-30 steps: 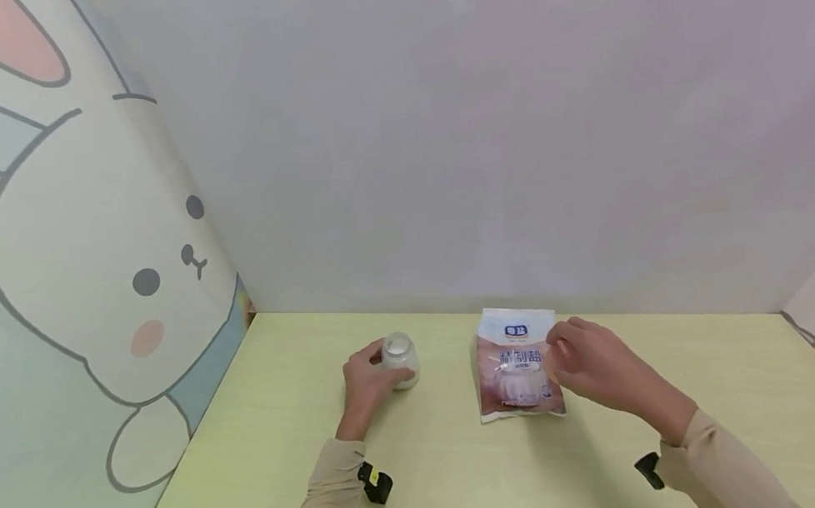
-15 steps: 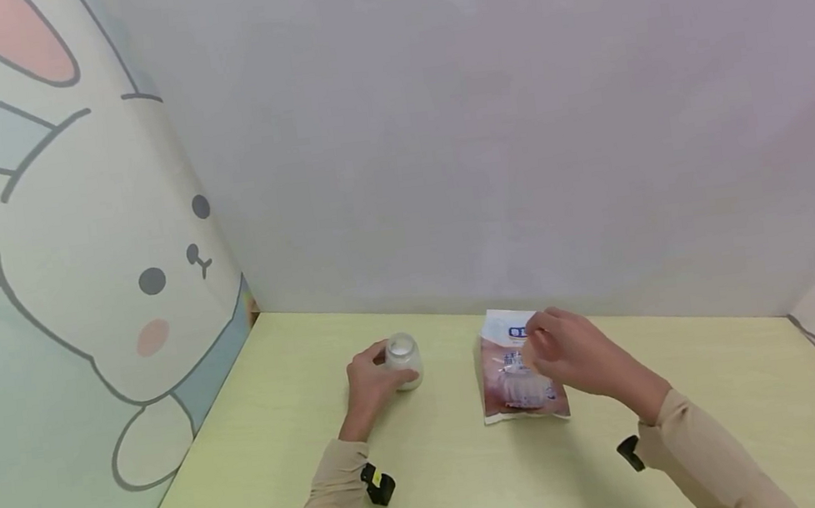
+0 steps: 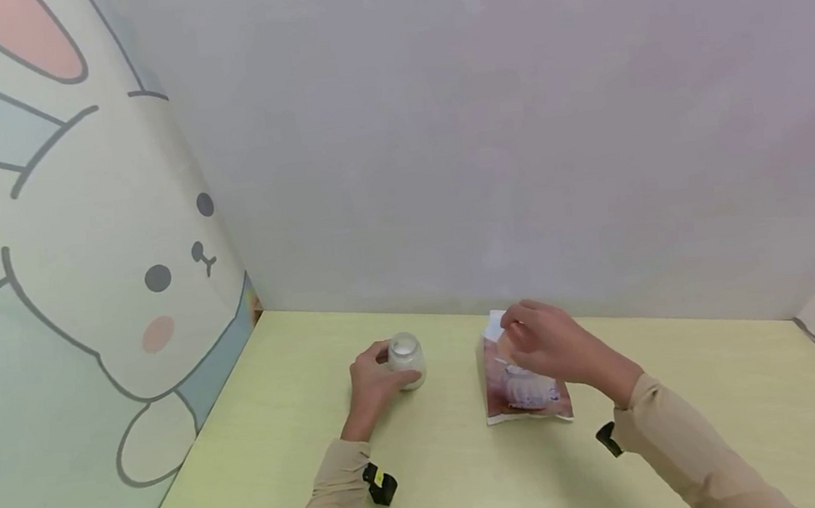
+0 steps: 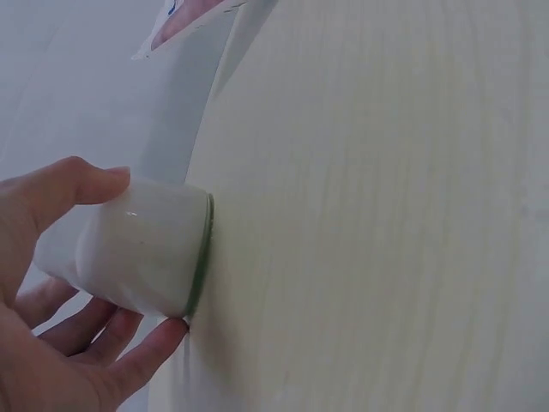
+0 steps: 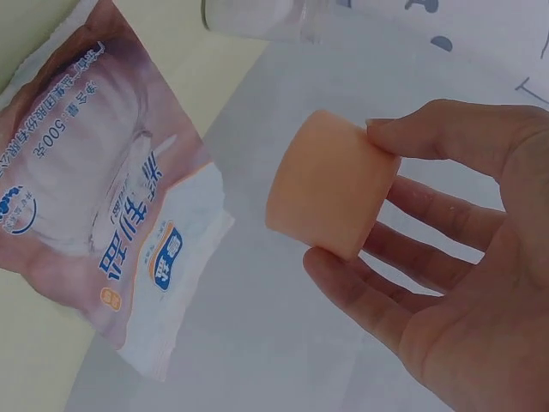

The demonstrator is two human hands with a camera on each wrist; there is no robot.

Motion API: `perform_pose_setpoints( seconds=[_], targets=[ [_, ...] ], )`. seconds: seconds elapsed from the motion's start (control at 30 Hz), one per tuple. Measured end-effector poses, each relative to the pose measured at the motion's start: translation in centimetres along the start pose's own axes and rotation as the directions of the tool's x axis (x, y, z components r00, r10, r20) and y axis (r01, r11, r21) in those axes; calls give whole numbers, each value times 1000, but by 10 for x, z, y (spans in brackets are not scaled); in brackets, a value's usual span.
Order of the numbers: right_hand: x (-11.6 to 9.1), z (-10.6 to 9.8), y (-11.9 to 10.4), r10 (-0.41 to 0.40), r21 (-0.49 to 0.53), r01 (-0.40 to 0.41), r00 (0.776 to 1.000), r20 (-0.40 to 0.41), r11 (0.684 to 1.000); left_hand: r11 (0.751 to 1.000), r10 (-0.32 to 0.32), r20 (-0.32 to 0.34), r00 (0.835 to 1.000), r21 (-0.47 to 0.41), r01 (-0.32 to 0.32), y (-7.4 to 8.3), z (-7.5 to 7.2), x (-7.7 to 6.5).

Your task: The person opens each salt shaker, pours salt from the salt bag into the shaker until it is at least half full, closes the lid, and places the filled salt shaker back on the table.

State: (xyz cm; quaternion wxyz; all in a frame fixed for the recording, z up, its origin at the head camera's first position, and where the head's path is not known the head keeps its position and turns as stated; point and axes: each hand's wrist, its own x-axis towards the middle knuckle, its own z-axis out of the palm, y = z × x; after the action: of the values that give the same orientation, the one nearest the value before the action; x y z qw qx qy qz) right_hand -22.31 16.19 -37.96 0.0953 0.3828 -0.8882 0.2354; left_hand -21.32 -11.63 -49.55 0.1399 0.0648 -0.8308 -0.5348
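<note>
On the table, a small glass jar (image 3: 406, 353) filled with something white stands upright with its mouth uncovered. My left hand (image 3: 375, 386) grips it from the left side, thumb and fingers around the body, as the left wrist view of the jar (image 4: 146, 249) also shows. My right hand (image 3: 550, 345) is raised over a bag of salt (image 3: 502, 394). Between its thumb and fingers it holds a short, smooth, peach-coloured lid (image 5: 330, 184). The bag lies flat, its printed side up, partly hidden behind the right hand in the head view.
The pale yellow table (image 3: 449, 484) runs back to a plain greyish wall (image 3: 439, 133). A cartoon rabbit (image 3: 99, 264) covers the wall on the left. Each wrist carries a small black camera.
My right hand has moved left with the lid, from the right edge of the salt bag to over its upper part, towards the jar. The left hand stays on the jar.
</note>
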Motion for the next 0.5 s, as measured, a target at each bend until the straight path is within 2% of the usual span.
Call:
perform_pose_setpoints(
  seconds=[0.2,0.5],
  targets=[
    [13,5,-1,-17,10,16,1000,7,1000,1000,29,15,999,-7,-28,-2,-2,0],
    [30,11,-3,-83,74,83,997,-6,994,999,47,27,999,-1,-47,-2,-3,1]
  ],
)
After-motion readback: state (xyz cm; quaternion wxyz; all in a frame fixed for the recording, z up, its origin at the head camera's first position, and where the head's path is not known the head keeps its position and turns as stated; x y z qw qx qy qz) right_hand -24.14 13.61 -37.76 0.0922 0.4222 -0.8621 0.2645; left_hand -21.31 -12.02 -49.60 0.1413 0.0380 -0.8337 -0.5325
